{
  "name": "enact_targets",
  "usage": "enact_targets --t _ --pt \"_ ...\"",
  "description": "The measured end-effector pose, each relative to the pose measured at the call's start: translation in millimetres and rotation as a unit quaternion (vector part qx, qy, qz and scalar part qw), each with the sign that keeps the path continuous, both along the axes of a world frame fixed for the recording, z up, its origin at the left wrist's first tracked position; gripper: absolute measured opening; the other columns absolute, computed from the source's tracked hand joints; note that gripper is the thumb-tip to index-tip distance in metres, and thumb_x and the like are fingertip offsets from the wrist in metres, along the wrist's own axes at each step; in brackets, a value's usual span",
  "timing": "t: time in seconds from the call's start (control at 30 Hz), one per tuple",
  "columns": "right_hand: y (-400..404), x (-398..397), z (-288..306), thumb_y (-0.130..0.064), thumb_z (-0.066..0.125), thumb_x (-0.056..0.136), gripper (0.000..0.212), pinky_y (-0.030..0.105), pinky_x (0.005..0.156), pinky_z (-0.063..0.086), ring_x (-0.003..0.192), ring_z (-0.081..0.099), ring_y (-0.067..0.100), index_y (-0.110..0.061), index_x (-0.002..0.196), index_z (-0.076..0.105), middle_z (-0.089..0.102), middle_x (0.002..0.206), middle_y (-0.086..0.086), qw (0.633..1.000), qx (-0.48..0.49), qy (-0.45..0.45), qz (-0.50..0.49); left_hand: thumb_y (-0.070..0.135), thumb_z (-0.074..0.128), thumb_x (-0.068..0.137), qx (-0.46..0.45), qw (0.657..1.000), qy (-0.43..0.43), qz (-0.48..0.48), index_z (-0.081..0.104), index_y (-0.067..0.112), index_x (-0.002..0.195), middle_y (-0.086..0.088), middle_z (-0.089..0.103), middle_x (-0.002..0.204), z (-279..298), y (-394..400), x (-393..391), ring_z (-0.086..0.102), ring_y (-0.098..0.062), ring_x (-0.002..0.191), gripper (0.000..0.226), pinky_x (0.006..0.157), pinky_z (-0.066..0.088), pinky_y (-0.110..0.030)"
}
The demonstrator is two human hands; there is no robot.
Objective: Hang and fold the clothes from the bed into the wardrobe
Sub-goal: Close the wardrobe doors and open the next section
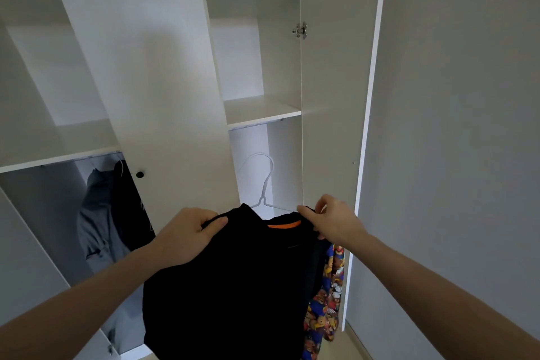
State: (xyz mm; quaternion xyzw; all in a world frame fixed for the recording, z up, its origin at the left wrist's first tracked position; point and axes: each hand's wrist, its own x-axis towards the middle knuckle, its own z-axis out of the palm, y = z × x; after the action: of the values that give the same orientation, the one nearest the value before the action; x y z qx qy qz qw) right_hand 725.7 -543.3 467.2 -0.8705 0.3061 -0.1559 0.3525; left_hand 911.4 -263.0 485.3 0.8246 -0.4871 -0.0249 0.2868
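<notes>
Together our hands held a black shirt (233, 286) up before the open wardrobe (263, 108). Our left hand (187, 235) gripped its left shoulder, thumb over the fabric; our right hand (333, 221) pinched the right shoulder. A white hanger (264, 184) rose from the collar. Just right hung a patterned garment (327, 310); far left, grey clothing (96, 222) hung inside.

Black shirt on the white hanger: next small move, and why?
Probably lift it and hook the white hanger under the shelf. The left hand and right hand each grip a shoulder of the black shirt, which looks seated on the hanger, its hook free in the open compartment.
</notes>
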Motion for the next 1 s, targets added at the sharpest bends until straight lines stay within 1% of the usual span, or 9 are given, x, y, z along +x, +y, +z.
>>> enact_targets --t 0.1,0.2,0.37,0.5,0.6,0.7,0.8,0.9,1.0 --pt "-5 2 0 -0.042 0.061 0.099 0.027 0.035 0.062 0.061 0.059 0.073 0.016 -0.018 0.109 0.051 0.075 0.079 0.001 0.999 0.000 0.004 0.036 0.046 0.052 0.104 0.001 1.000 0.004 0.004 0.044 0.014 0.066 0.007 0.040 0.054 -3 -3 -1 0.041 -0.005 0.051 0.051 0.055 0.032 -0.027" --pt "-13 -1 0 -0.041 0.058 0.099 0.027 0.034 0.064 0.061 0.059 0.073 0.017 -0.019 0.114 0.054 0.075 0.081 0.005 0.999 0.003 0.032 0.029 0.047 0.052 0.104 -0.003 1.000 -0.006 0.000 0.045 0.018 0.066 0.008 0.040 0.053 -2 -3 -1 0.040 -0.004 0.050 0.049 0.055 0.031 -0.026" --pt "-12 -8 -2 -0.023 0.054 0.099 0.028 0.045 0.074 0.062 0.074 0.072 0.028 -0.006 0.086 0.072 0.071 0.079 0.011 0.996 -0.081 0.033 0.036 0.046 0.052 0.104 -0.002 1.000 -0.022 0.002 0.045 0.018 0.066 0.006 0.042 0.054 -1 -4 -3 0.041 -0.005 0.051 0.048 0.057 0.033 -0.029" --pt "19 -7 12 -0.018 0.054 0.099 0.026 0.039 0.062 0.053 0.064 0.063 0.022 -0.010 0.082 0.071 0.068 0.070 0.005 0.984 -0.090 -0.149 0.044 0.050 0.047 0.105 0.051 0.998 -0.034 0.024 0.043 0.024 0.061 0.008 0.043 0.051 -4 -9 -4 0.041 -0.008 0.048 0.051 0.057 0.033 -0.030" --pt "67 -3 22 -0.032 0.049 0.098 0.026 0.039 0.059 0.055 0.061 0.065 0.017 -0.018 0.090 0.070 0.067 0.068 -0.002 0.958 -0.043 -0.251 0.133 0.050 0.044 0.106 0.038 0.998 -0.020 0.047 0.049 0.023 0.063 0.002 0.054 0.057 -1 -20 -9 0.049 -0.012 0.050 0.051 0.057 0.035 -0.031" --pt "92 2 9 -0.031 0.048 0.100 0.024 0.046 0.060 0.051 0.059 0.061 0.015 -0.017 0.090 0.064 0.065 0.069 0.000 0.955 -0.059 -0.216 0.194 0.044 0.047 0.106 -0.018 0.997 0.026 0.070 0.059 0.019 0.073 -0.003 0.065 0.070 -1 -32 -17 0.061 -0.017 0.065 0.043 0.065 0.046 -0.039" --pt "89 1 -7 -0.024 0.049 0.104 0.020 0.045 0.063 0.049 0.063 0.058 0.014 -0.017 0.092 0.063 0.065 0.073 -0.002 0.954 -0.061 -0.176 0.234 0.038 0.051 0.105 -0.023 0.996 0.066 0.061 0.052 0.023 0.067 0.006 0.058 0.064 -10 -42 -30 0.053 -0.006 0.060 0.040 0.066 0.043 -0.034" --pt "91 -3 -12 -0.023 0.048 0.107 0.018 0.026 0.060 0.045 0.064 0.058 0.010 -0.023 0.101 0.066 0.065 0.077 -0.007 0.944 -0.008 -0.210 0.254 0.031 0.055 0.104 -0.043 0.989 0.135 0.048 0.053 0.019 0.070 0.010 0.052 0.064 -14 -52 -39 0.048 -0.007 0.063 0.036 0.067 0.039 -0.033" --pt "98 -8 -15 -0.018 0.048 0.108 0.021 0.013 0.071 0.044 0.079 0.063 0.003 -0.025 0.109 0.067 0.066 0.090 -0.021 0.930 0.036 -0.231 0.283 0.021 0.060 0.103 -0.084 0.956 0.280 0.020 0.059 0.013 0.076 0.001 0.057 0.071 -10 -64 -49 0.050 -0.013 0.068 0.028 0.065 0.039 -0.029"
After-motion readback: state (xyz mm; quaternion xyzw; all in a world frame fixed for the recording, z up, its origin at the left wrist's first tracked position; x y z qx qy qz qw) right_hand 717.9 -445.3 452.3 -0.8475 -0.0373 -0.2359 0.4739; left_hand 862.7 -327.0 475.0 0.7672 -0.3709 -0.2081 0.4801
